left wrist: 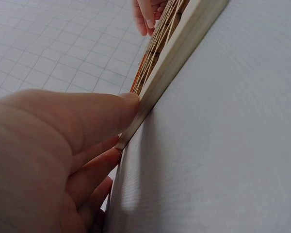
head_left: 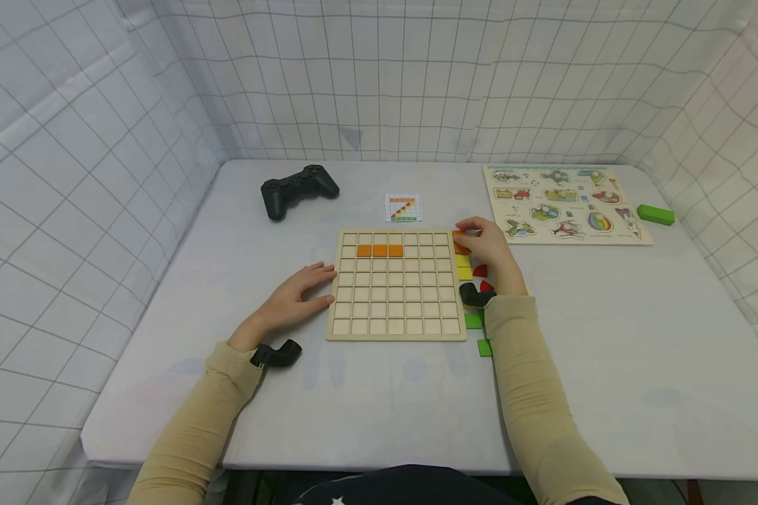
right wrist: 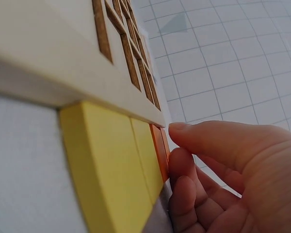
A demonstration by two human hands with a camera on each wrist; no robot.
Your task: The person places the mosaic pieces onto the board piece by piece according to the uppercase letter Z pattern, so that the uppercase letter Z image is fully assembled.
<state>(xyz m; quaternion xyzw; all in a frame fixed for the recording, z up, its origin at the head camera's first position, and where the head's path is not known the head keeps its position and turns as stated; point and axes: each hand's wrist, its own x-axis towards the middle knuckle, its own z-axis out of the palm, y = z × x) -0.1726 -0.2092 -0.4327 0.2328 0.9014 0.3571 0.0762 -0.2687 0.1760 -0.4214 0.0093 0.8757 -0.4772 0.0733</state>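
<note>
A wooden grid board [head_left: 394,308] lies flat before me, with three orange square tiles [head_left: 380,250] side by side in its second row from the far edge. Relaxed fingers of my left hand [head_left: 293,298] rest against the board's left edge; in the left wrist view the thumb touches its side. My right hand [head_left: 488,249] is at the board's far right corner, thumb and bent fingers right at the orange tiles [right wrist: 158,150] beside it; I cannot tell whether they pinch one. Nearer me along that edge come yellow tiles [right wrist: 111,160].
Red pieces [head_left: 480,271] and green tiles [head_left: 473,320] lie right of the board, partly under the right arm. Beyond the board are a small pattern card [head_left: 403,208] and a black game controller [head_left: 299,189]. A picture puzzle board [head_left: 559,203] and green block [head_left: 655,214] sit far right.
</note>
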